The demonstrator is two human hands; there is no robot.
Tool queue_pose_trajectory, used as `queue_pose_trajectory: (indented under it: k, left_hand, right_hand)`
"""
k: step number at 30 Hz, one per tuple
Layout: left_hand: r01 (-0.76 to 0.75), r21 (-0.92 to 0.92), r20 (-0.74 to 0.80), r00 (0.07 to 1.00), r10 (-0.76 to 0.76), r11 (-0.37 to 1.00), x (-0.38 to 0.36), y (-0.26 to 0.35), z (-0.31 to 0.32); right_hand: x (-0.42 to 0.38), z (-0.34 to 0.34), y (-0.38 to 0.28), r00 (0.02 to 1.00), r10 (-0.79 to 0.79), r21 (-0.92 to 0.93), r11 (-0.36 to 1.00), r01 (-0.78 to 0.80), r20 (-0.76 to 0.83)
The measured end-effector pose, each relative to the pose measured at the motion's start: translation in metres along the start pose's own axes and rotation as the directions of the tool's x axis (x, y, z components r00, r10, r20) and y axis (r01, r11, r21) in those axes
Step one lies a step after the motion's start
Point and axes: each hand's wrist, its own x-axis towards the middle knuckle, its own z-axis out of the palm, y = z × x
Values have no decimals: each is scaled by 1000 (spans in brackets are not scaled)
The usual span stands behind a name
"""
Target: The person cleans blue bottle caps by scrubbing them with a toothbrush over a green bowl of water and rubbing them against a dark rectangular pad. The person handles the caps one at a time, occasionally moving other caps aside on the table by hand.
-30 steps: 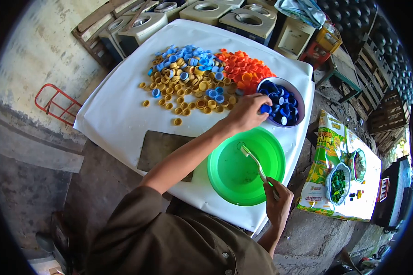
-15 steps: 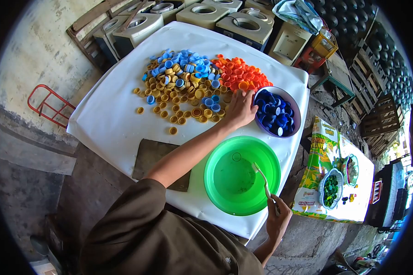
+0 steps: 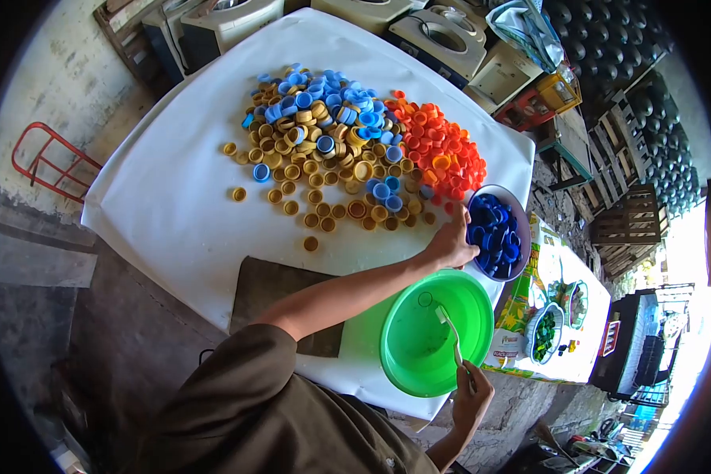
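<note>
My left hand (image 3: 453, 240) is at the near-left rim of a purple bowl (image 3: 527, 229), fingers bent at the edge and apparently gripping it. Dark blue bottle caps (image 3: 494, 233) fill that bowl. My right hand (image 3: 472, 395) holds a toothbrush (image 3: 456, 341) by its handle, with the bristle head over a green basin (image 3: 395, 359). The basin contains what looks like shallow water, with a small ring and dark specks visible. Beyond my left hand, orange-red caps (image 3: 442, 146), gold caps (image 3: 324, 170) and light blue caps (image 3: 316, 95) lie heaped on the table.
A white-covered table (image 3: 166, 213) bears everything, including a dark flat mat (image 3: 272, 288) under my left forearm. To the right, a lower table holds a bowl of green caps (image 3: 544, 336). A red metal frame (image 3: 51, 158) leans at the left wall; old casings (image 3: 438, 43) stand behind.
The view has shifted, moving the scene mostly downward. My left hand and the purple bowl have come slightly nearer to me, away from the orange-red pile. The toothbrush stays over the basin.
</note>
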Motion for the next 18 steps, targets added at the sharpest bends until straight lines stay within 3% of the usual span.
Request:
queue_pose_trajectory:
  k: [3,6,7,8,10,11,12,14,16,18]
  left_hand:
    - [-1,68,31,1000,-1,998,3,-6,-5]
    - [-223,183,39,975,220,958,7,-20,-15]
    - [-239,223,74,971,228,945,6,-23,-24]
    - [-397,439,58,908,415,806,6,-26,-36]
    - [-537,777,169,681,712,329,4,-30,-67]
    - [-551,771,265,733,626,319,10,-30,-87]
    - [-564,789,302,700,647,242,14,-33,-108]
    - [-467,869,337,802,494,164,10,-28,-155]
    - [-419,908,376,813,445,-3,10,-23,-199]
    - [-384,922,335,857,392,52,3,-12,-227]
  right_hand:
    - [-9,8,-1,998,-3,-36,999,1,-57]
    - [-17,13,-11,995,59,-58,996,-64,-85]
    - [-21,13,-14,992,85,-63,994,-91,-89]
    - [-24,15,-14,990,90,-45,994,-96,-111]
    - [-29,19,-12,983,105,-4,994,-107,-153]
    - [-31,18,-14,986,98,-45,993,-105,-136]
    - [-33,19,-16,985,97,-52,993,-105,-141]
    - [-39,20,-16,983,101,-64,992,-113,-156]
    - [-45,21,-12,977,135,-23,990,-140,-167]
    - [-47,25,-14,973,158,-24,986,-164,-165]
